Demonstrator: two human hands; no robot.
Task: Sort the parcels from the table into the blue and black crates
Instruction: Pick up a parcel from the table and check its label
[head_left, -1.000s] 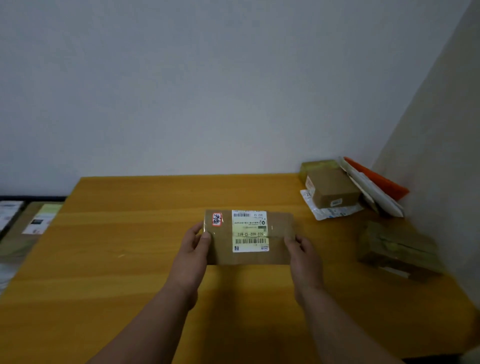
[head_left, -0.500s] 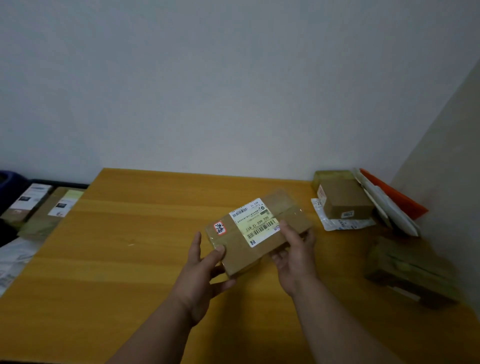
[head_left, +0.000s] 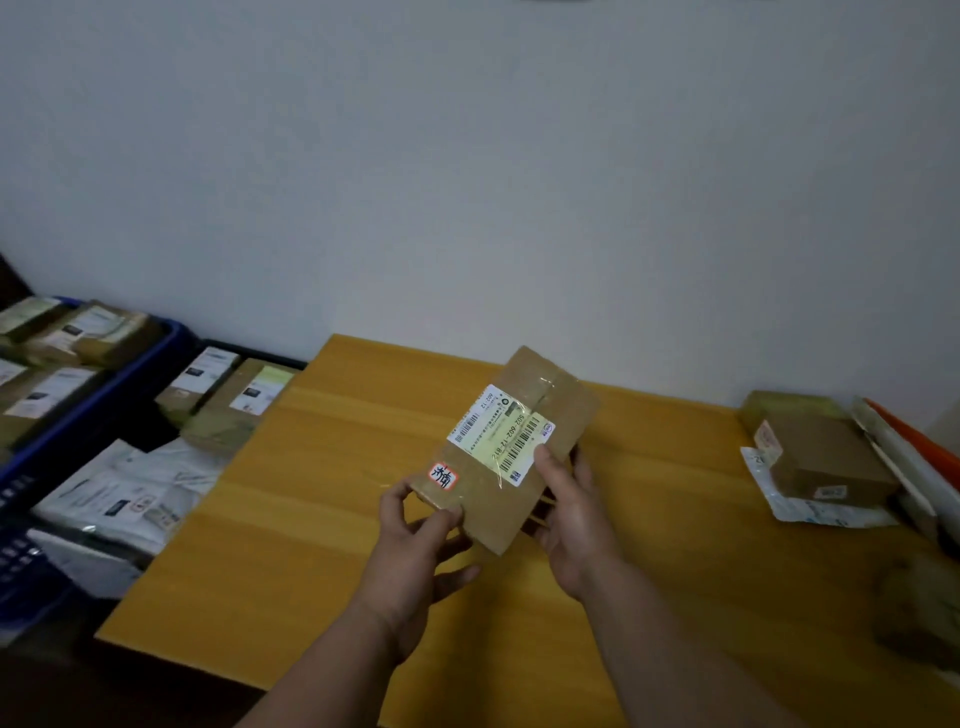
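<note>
A flat brown cardboard parcel (head_left: 561, 410) with a white barcode label and a small red-edged sticker is held tilted above the wooden table (head_left: 322, 499). My left hand (head_left: 415, 540) grips its near left corner, thumb on top. My right hand (head_left: 574, 514) holds its right edge, thumb pressed on the label. At the far left a blue crate (head_left: 104, 384) holds several parcels. Beside it, against the table's left edge, a black crate (head_left: 254, 353) holds boxes and white mailer bags.
At the table's right end a brown box (head_left: 826, 457) lies on a white mailer (head_left: 810, 512), with white and orange flat packets (head_left: 914, 441) leaning behind it. A blurred parcel (head_left: 919, 608) sits at the near right. A pale wall runs behind the table.
The parcel has lifted off the table and turned counter-clockwise to a steep tilt in both hands. The view has swung left, bringing the two crates into sight.
</note>
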